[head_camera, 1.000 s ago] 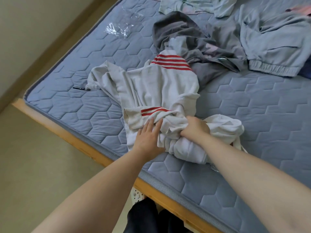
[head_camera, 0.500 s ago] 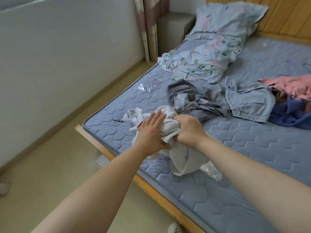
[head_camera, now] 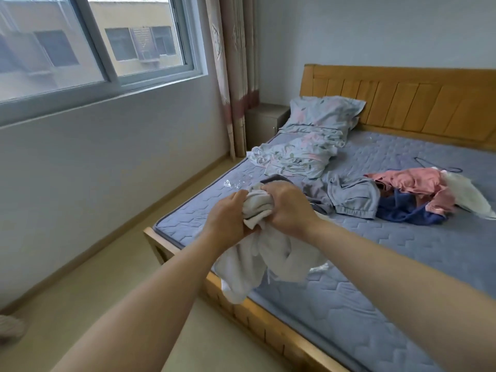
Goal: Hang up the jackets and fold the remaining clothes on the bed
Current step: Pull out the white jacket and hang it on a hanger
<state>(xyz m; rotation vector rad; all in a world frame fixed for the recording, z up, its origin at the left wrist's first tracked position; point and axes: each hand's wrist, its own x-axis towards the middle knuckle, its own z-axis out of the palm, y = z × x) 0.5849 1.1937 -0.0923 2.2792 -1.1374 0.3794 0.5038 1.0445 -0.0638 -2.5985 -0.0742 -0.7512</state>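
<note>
A white garment (head_camera: 257, 253) hangs bunched in the air above the near corner of the bed (head_camera: 375, 264). My left hand (head_camera: 228, 221) grips its bunched top from the left. My right hand (head_camera: 290, 208) grips the same bunch from the right, fingers curled round the cloth. The rest of the garment droops below both hands, past the mattress edge. On the mattress behind lie grey clothes (head_camera: 351, 197), a dark blue garment (head_camera: 402, 210), a pink garment (head_camera: 418, 183) and a white one (head_camera: 467, 200).
A floral pillow (head_camera: 322, 114) and crumpled floral cloth (head_camera: 295, 157) lie at the bed's head by the wooden headboard (head_camera: 402, 103). A wire hanger (head_camera: 426, 163) and a clear plastic wrap (head_camera: 236, 183) lie on the mattress. Left are the window wall and bare floor (head_camera: 107, 277).
Both hands lifted the white garment off the mattress; the left hand went from lying flat on it to gripping it. The view rose from the mattress to the whole room.
</note>
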